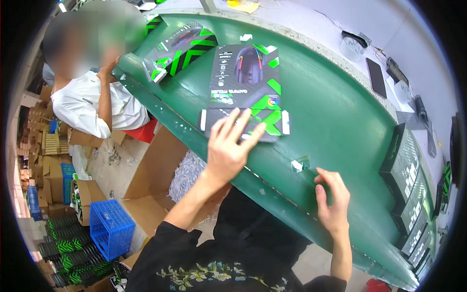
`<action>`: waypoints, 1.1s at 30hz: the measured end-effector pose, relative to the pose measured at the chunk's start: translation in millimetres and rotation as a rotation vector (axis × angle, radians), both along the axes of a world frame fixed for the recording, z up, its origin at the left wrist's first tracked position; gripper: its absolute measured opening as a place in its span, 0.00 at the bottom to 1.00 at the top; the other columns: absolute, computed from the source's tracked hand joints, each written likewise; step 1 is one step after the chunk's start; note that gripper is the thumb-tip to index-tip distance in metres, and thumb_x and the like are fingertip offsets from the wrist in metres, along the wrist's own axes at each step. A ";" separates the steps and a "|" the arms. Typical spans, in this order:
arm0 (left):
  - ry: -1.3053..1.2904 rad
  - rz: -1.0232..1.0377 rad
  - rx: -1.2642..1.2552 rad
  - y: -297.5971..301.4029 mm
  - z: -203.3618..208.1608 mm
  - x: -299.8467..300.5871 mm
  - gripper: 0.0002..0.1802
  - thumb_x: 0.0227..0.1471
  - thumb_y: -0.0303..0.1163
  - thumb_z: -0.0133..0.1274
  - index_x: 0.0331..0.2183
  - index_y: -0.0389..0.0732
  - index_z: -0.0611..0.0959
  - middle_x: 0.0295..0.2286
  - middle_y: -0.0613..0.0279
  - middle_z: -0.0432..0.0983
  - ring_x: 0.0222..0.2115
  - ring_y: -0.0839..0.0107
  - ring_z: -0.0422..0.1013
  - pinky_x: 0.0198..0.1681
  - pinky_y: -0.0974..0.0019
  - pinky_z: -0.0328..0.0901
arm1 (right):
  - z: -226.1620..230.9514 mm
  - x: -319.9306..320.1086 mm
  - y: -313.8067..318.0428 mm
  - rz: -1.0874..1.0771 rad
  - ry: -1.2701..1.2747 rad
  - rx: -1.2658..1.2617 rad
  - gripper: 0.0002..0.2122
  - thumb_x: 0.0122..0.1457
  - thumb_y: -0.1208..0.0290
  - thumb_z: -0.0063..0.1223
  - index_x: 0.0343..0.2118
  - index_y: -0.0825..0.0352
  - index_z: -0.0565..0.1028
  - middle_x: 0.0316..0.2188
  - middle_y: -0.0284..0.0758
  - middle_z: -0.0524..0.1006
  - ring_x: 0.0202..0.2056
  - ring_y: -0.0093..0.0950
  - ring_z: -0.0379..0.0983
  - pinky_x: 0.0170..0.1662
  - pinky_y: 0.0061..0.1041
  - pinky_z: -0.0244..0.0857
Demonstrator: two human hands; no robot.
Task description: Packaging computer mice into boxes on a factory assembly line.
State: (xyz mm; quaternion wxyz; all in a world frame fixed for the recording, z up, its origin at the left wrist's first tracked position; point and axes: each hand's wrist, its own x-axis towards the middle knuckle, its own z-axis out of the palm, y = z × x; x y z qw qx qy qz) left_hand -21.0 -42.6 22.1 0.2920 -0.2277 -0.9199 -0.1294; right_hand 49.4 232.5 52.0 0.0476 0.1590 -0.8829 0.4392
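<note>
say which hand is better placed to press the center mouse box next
Probably the left hand: it rests on the center mouse box, while the right hand is apart from it.

Blue plastic crate [120, 237], dark phone [376, 78], shredded paper [186, 176]

The front box [245, 92] is dark grey with bright green slanted blocks and a printed black mouse streaked red and orange, while the box beyond it [181, 51] carries black-and-green chevrons. Both sit against the plain green of the table [331, 112]. The crate [112, 228] is blue, the co-worker's shirt [92, 102] white, and the wearer's black top [160, 253] has white-and-yellow flowers with green leaves.
</note>
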 end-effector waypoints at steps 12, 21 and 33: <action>-0.191 -0.045 0.446 5.8 34.8 46.6 0.30 0.41 0.21 0.63 0.49 0.35 0.75 0.49 0.49 0.71 0.50 0.57 0.69 0.53 0.57 0.62 | 28.7 -54.2 16.6 0.066 -0.399 -0.208 0.13 0.50 0.85 0.55 0.40 0.74 0.74 0.29 0.38 0.77 0.32 0.27 0.76 0.38 0.25 0.69; -1.003 -0.115 0.839 -46.6 32.8 4.3 0.12 0.50 0.24 0.61 0.38 0.35 0.79 0.32 0.63 0.79 0.36 0.76 0.73 0.44 0.70 0.65 | 29.3 -52.4 15.3 0.074 -0.301 -0.158 0.06 0.49 0.86 0.55 0.32 0.75 0.75 0.23 0.37 0.76 0.27 0.24 0.74 0.36 0.23 0.68; -0.960 -0.161 0.708 -38.4 34.9 2.7 0.05 0.51 0.23 0.58 0.32 0.34 0.78 0.29 0.66 0.77 0.34 0.77 0.71 0.42 0.70 0.64 | 25.1 -58.1 21.6 0.086 -0.487 -0.292 0.03 0.51 0.85 0.54 0.28 0.75 0.73 0.21 0.33 0.75 0.26 0.20 0.73 0.33 0.21 0.67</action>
